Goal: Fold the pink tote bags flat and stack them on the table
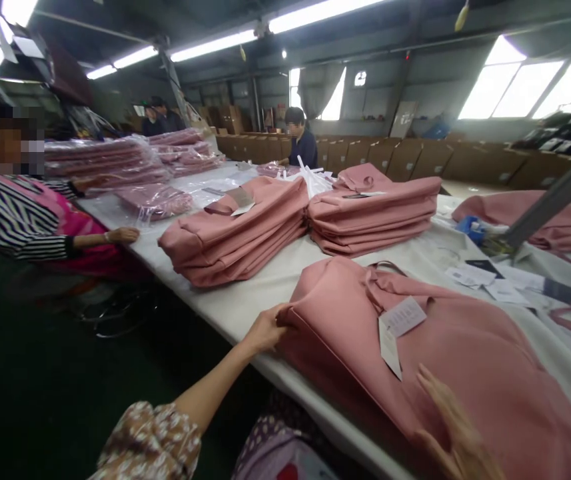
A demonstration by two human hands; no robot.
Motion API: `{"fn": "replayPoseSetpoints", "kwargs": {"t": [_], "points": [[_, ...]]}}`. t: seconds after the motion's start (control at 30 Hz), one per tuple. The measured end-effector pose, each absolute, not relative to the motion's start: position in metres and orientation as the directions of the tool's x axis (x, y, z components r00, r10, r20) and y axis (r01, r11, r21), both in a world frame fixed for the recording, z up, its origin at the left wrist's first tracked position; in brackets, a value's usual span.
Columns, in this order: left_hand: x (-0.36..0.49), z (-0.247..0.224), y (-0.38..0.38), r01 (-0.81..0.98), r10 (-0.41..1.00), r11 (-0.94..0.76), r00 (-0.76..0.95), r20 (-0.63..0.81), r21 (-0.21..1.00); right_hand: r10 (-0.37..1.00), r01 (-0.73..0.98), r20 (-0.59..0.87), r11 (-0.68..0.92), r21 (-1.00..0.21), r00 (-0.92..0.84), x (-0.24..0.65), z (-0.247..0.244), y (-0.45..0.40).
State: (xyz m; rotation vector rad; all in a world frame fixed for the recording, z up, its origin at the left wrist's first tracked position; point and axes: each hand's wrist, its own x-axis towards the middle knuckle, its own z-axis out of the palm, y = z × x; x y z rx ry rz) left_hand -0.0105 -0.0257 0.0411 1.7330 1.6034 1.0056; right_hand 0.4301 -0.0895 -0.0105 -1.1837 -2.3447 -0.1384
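Note:
A large pink bag (335, 333) lies on the white-covered table in front of me, with a strap loop and paper tags (403, 316) on its upper face. My left hand (268, 329) grips the bag's left corner, fingers curled round the edge and partly hidden. On the near side of the same bag, my right hand (452, 427) rests with its fingers stretched out and the thumb apart, holding nothing. Just beyond are two stacks of similar pink bags, one at the left (235, 233) and one at the right (372, 213).
A co-worker in a striped top (15, 213) stands at the table's left edge beside plastic-wrapped bags (105, 160). Another person (302, 143) is across the table (205, 303). Loose tags (505, 290), a blue object (472, 229) and a slanted metal post (550, 203) are at right. Cardboard boxes (390, 159) line the back.

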Motion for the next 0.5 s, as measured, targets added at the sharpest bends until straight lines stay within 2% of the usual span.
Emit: {"fn": "replayPoseSetpoints", "kwargs": {"t": [0.07, 0.1, 0.17, 0.3, 0.4, 0.5], "points": [[-0.002, 0.029, -0.021, 0.535, 0.990, -0.107, -0.022, 0.140, 0.838, 0.672, 0.722, 0.429, 0.689, -0.064, -0.603, 0.421, 0.011, -0.088], [0.001, 0.025, -0.019, 0.523, 0.990, -0.093, -0.043, 0.136, 0.847, 0.654, 0.691, 0.402, 0.719, -0.069, -0.641, 0.412, 0.024, -0.084], [0.004, 0.021, -0.017, 0.501, 0.989, -0.062, -0.088, 0.122, 0.863, 0.650, 0.649, 0.359, 0.748, -0.141, -0.670, 0.383, 0.053, -0.070], [0.005, 0.020, -0.016, 0.454, 0.984, 0.010, -0.164, 0.072, 0.891, 0.716, 0.649, 0.255, 0.698, -0.302, -0.650, 0.299, 0.088, -0.036], [0.003, 0.022, -0.020, 0.383, 0.984, 0.057, -0.180, 0.014, 0.922, 0.747, 0.646, 0.190, 0.652, -0.397, -0.637, 0.261, 0.070, -0.029], [-0.008, 0.027, -0.023, 0.263, 0.992, 0.104, -0.095, -0.081, 0.959, 0.713, 0.572, 0.209, 0.674, -0.468, -0.669, 0.266, 0.029, -0.038]]}}
